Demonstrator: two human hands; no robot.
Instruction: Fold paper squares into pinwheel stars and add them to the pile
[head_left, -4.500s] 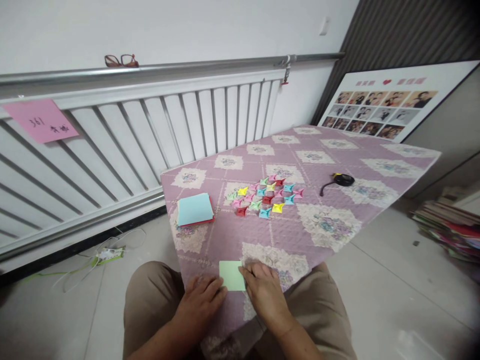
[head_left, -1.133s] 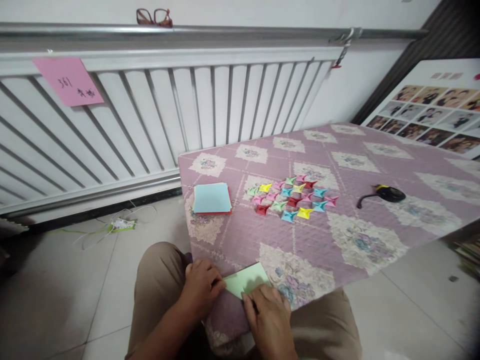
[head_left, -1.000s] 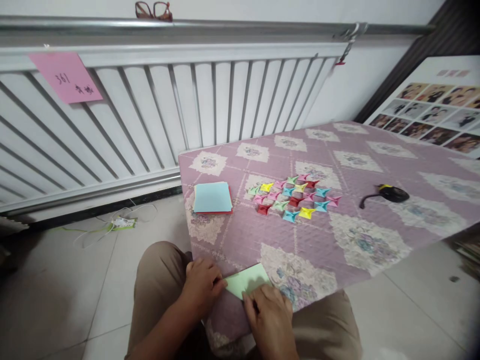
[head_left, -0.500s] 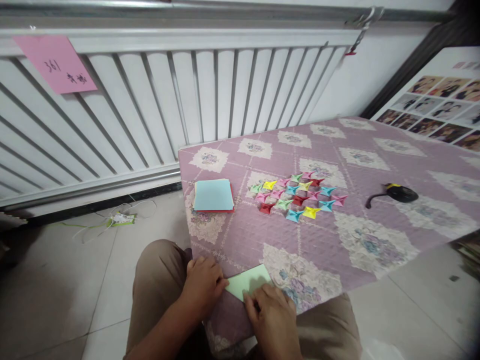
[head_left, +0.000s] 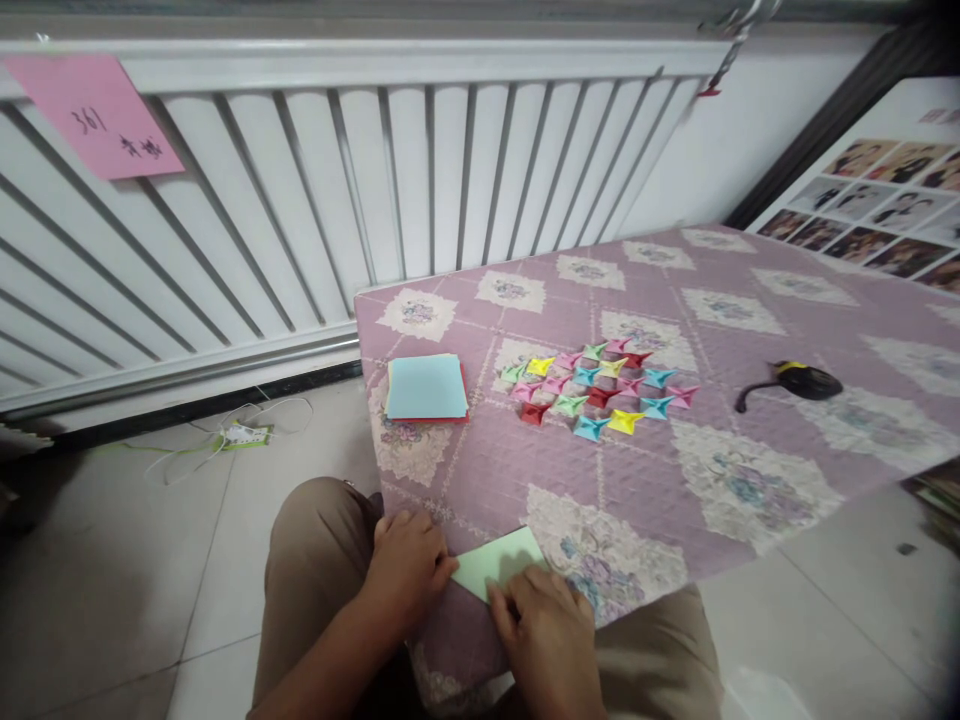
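Note:
A light green folded paper lies at the near edge of the table, which is covered by a purple quilted cloth. My left hand presses its curled fingers on the paper's left end. My right hand pinches the paper's near edge with bent fingers. Farther back lies a cluster of several small folded paper stars in many colours. To their left sits a stack of square paper sheets, light blue on top, red below.
A black tape measure with a strap rests at the right of the table. A white radiator with a pink note runs behind. A photo board leans at right. Cords lie on the tiled floor.
The paper, flat and square 4.5 s ago, is now folded and turned at an angle. In the last second the hands hardly moved; my head tipped down a little.

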